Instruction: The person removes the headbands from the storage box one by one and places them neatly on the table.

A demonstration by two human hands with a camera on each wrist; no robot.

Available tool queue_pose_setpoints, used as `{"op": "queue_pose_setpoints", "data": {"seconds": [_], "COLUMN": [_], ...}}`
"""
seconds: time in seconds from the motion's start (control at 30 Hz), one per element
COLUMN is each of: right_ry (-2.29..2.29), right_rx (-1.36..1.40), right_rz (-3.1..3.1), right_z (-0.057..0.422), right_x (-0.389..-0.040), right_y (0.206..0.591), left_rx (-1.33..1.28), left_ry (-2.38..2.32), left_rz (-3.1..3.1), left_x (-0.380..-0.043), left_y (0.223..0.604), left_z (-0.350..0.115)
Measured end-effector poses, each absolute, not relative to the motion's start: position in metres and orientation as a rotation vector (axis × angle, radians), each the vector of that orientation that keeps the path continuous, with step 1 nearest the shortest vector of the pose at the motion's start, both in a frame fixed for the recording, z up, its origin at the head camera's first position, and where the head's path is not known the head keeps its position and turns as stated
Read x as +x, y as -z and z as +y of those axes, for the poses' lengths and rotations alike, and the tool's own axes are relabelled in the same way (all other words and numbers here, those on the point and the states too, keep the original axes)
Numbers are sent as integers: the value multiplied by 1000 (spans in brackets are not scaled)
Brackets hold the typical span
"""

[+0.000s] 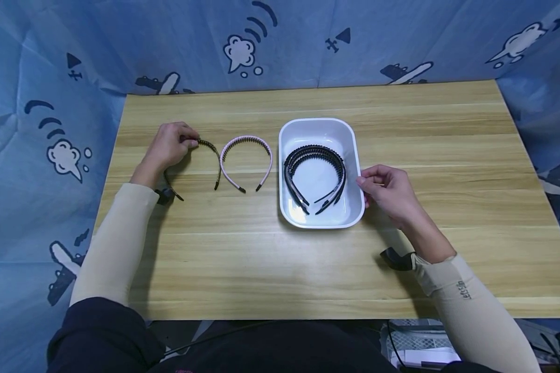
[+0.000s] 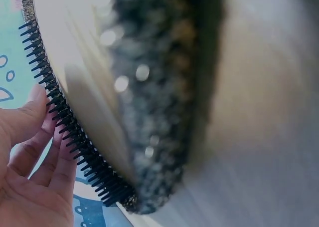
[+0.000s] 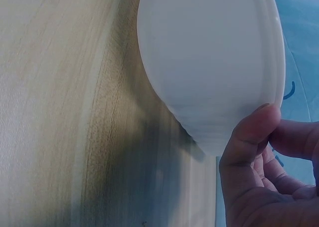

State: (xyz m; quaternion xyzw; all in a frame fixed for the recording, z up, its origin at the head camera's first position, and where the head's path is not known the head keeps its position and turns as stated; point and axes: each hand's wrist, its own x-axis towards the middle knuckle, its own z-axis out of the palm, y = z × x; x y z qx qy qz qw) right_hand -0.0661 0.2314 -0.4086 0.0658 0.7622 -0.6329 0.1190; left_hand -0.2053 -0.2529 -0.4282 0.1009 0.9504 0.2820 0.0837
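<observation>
In the head view my left hand [image 1: 171, 144] grips the top of a glittery dark-gold headband [image 1: 210, 145] at the left of the table. The left wrist view shows thumb and fingers on its band [image 2: 75, 132], with black comb teeth along the inner side and one blurred arm close to the camera. A pink headband [image 1: 247, 138] lies just right of it, their sides meeting. Several black headbands [image 1: 315, 150] lie nested inside a white tray [image 1: 317, 226]. My right hand [image 1: 388, 187] pinches the tray's right rim, thumb on the edge, as the right wrist view shows.
The tray and headbands are on a wood-grain table [image 1: 261, 269]. A blue patterned cloth [image 1: 289, 46] hangs along the back and sides. Below the front edge at the right stands a mesh basket [image 1: 415, 339] with a cable nearby.
</observation>
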Motion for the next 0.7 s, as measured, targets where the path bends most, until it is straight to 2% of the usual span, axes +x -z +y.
{"op": "queue_pose_setpoints", "data": {"seconds": [0.7], "right_ry": [1785], "right_rx": [200], "right_rz": [2267], "right_z": [231], "right_x": [-66], "right_y": [407], "left_rx": [271], "left_ry": [-904], "left_rz": [2795], "left_x": [-205], "left_y": [405], "left_z": [-236]}}
